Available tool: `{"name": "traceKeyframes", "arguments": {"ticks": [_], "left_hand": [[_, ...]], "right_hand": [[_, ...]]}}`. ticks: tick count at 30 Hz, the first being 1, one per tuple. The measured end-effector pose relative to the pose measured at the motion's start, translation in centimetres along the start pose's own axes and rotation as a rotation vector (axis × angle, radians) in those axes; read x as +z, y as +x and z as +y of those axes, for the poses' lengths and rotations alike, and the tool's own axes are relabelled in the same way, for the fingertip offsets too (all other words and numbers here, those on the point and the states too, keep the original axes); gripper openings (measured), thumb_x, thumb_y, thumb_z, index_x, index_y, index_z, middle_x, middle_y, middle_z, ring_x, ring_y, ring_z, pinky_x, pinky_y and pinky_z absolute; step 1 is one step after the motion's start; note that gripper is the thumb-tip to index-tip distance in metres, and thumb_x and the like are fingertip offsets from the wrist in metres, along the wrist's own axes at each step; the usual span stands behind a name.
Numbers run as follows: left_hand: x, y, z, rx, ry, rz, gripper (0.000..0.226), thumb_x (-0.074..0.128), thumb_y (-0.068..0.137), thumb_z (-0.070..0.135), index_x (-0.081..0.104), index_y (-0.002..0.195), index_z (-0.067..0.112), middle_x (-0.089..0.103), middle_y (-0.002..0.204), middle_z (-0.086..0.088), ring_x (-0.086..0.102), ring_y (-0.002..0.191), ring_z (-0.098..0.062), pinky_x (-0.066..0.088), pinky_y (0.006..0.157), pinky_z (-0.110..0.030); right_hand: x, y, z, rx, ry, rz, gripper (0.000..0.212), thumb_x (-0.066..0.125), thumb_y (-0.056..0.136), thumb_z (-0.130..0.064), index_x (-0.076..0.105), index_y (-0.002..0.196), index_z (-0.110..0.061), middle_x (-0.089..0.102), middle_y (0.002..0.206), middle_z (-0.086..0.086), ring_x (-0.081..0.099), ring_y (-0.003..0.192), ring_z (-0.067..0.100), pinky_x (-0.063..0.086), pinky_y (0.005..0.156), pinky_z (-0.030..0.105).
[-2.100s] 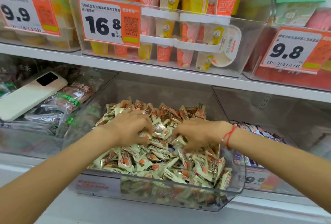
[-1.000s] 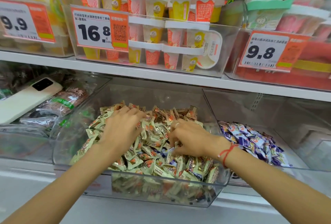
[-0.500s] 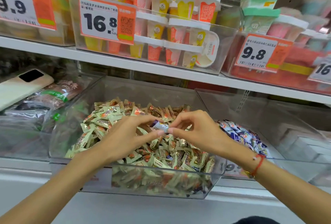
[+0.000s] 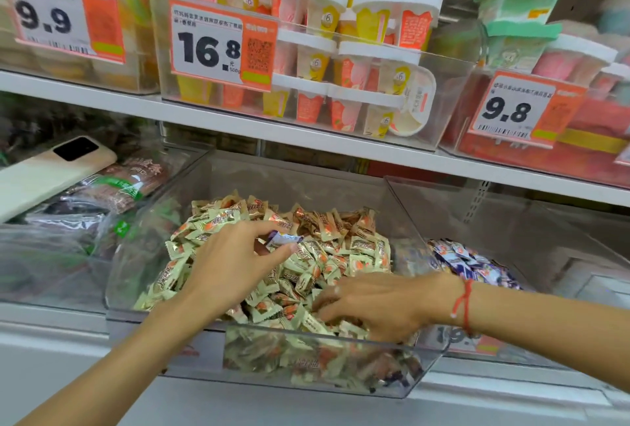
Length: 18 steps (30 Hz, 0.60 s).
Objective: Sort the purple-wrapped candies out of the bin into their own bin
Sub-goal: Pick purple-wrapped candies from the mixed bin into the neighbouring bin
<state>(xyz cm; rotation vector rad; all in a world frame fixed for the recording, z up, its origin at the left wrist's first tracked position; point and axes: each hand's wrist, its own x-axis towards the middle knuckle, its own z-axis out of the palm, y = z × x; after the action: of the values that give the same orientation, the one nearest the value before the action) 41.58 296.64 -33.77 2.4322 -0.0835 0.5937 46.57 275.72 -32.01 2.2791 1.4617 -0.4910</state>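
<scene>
While my left hand (image 4: pixel 235 262) pinches 1 purple candy (image 4: pixel 284 238) above the bin (image 4: pixel 306 388), my right hand (image 4: pixel 371 306) digs, fingers spread, gripping nothing; a loose pinch could drop it back.

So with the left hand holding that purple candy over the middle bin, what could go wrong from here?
1. The left hand only pinches the purple candy at its fingertips above the green-wrapped pile; a slip could drop it back in and bury it.
2. The right hand digs near the middle bin front wall, where the pile sits high, so candies could spill over.
3. The purple bin lies to the right, so the left arm may have to cross the right.
</scene>
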Motion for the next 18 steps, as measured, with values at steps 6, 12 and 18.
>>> {"name": "traceKeyframes", "arguments": {"ticks": [6, 12, 18], "left_hand": [[0.5, 0.1, 0.0, -0.022, 0.062, 0.015, 0.029, 0.054, 0.085, 0.06, 0.065, 0.087, 0.033, 0.065, 0.065, 0.011, 0.054, 0.054, -0.001, 0.039, 0.048, -0.025], [0.5, 0.4, -0.6, -0.087, 0.075, 0.09, 0.035, 0.049, 0.088, 0.055, 0.064, 0.093, 0.023, 0.057, 0.056, 0.004, 0.05, 0.049, -0.006, 0.035, 0.046, -0.026], [0.8, 0.5, -0.9, -0.082, -0.013, 0.004, 0.036, 0.052, 0.088, 0.056, 0.064, 0.11, 0.03, 0.059, 0.056, 0.01, 0.048, 0.046, 0.0, 0.031, 0.047, -0.022]], "right_hand": [[-2.3, 4.5, 2.5, 0.036, 0.155, 0.404, 0.019, 0.065, 0.088, -0.022, 0.067, 0.108, -0.019, 0.068, 0.088, 0.001, 0.058, 0.074, 0.016, 0.047, 0.064, 0.034], [-5.8, 5.7, 6.7, 0.236, 0.509, 0.398, 0.037, 0.066, 0.088, -0.025, 0.06, 0.124, -0.028, 0.061, 0.125, -0.003, 0.061, 0.099, 0.019, 0.048, 0.084, 0.03], [-4.8, 1.0, 5.3, 0.332, 0.171, 0.514, 0.032, 0.06, 0.091, -0.024, 0.063, 0.119, -0.037, 0.061, 0.117, -0.011, 0.054, 0.1, 0.009, 0.04, 0.075, 0.029]]}}
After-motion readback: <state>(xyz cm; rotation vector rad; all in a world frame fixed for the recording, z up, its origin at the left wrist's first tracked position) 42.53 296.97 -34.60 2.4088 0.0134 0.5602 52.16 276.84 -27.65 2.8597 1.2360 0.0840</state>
